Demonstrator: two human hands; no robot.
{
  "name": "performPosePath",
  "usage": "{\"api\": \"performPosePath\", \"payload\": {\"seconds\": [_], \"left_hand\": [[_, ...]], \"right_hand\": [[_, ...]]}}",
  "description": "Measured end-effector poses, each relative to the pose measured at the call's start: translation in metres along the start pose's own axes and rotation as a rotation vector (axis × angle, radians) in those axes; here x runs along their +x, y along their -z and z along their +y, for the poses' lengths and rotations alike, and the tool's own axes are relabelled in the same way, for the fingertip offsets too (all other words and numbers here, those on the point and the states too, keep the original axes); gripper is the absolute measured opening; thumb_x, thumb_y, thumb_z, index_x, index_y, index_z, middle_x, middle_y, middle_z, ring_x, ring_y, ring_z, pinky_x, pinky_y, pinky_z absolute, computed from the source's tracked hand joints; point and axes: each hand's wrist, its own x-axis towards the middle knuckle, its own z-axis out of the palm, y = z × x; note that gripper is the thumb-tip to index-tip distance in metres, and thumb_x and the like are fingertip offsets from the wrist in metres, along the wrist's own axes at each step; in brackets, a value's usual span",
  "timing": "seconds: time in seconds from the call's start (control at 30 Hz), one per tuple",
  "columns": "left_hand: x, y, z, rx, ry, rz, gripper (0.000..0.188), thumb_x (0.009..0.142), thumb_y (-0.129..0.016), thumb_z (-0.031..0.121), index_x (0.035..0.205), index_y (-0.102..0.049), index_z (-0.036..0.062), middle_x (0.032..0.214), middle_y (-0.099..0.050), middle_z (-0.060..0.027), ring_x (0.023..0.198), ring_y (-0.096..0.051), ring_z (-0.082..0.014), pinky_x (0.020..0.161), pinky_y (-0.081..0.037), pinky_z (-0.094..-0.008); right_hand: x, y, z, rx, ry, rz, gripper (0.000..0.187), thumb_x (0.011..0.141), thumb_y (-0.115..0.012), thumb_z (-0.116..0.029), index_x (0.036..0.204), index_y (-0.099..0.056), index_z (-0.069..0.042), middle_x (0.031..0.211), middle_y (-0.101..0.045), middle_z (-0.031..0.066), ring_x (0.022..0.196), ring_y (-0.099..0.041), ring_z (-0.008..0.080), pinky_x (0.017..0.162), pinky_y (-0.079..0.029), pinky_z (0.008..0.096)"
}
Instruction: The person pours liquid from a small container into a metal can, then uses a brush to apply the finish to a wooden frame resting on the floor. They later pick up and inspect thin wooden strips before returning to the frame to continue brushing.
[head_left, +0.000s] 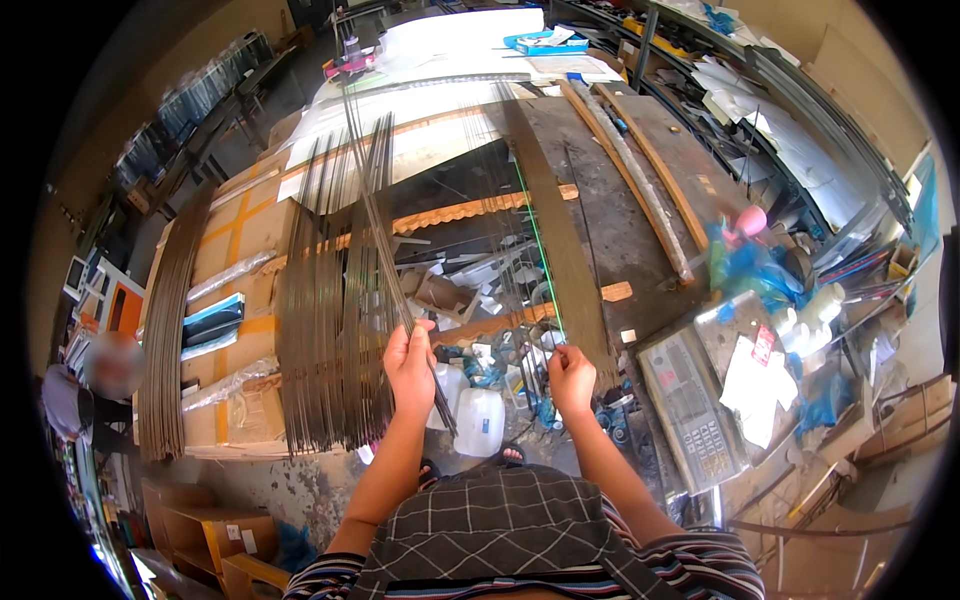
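Observation:
A slim bundle of long, dark, thin rods (378,232) is gripped in my left hand (408,370). It slants from the far left, with its near ends below the hand. My right hand (572,382) is closed in a pinch at the near end of a thin rod (541,248) that glints green. This rod runs along the left edge of a dense band of brownish rods (553,230). To the left of my left hand, many loose dark rods (330,330) lie in a spread-out row. Another dense rod stack (172,330) lies farther left.
Scalloped wooden strips (470,209) cross under the rods above a gap with scraps and a white plastic jug (480,422). A grey scale (690,410) with papers stands at right. Wooden bars (655,180) lie beyond it. A person (75,400) is at far left.

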Motion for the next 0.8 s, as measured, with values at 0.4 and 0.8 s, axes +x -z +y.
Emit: {"api": "performPosePath", "payload": {"seconds": [0.4, 0.8], "left_hand": [[-0.006, 0.001, -0.006, -0.021, 0.021, -0.025, 0.019, 0.096, -0.049, 0.018, 0.096, -0.058, 0.0011, 0.061, -0.041, 0.0052, 0.053, -0.038, -0.0032, 0.049, -0.031, -0.0194], [-0.012, -0.006, -0.012, -0.029, 0.065, -0.076, 0.018, 0.096, -0.049, 0.018, 0.097, -0.059, 0.0031, 0.062, -0.04, 0.0061, 0.053, -0.036, -0.0023, 0.048, -0.03, -0.0192]], "right_hand": [[-0.003, -0.009, 0.021, -0.304, -0.036, -0.104, 0.017, 0.079, -0.059, -0.021, 0.075, -0.062, -0.005, 0.069, -0.064, 0.0144, 0.064, -0.063, 0.0346, 0.061, -0.05, 0.0447], [0.003, -0.005, 0.009, -0.493, 0.051, -0.152, 0.018, 0.078, -0.06, -0.021, 0.07, -0.062, -0.005, 0.074, -0.063, 0.0135, 0.071, -0.064, 0.032, 0.062, -0.05, 0.0428]]}}
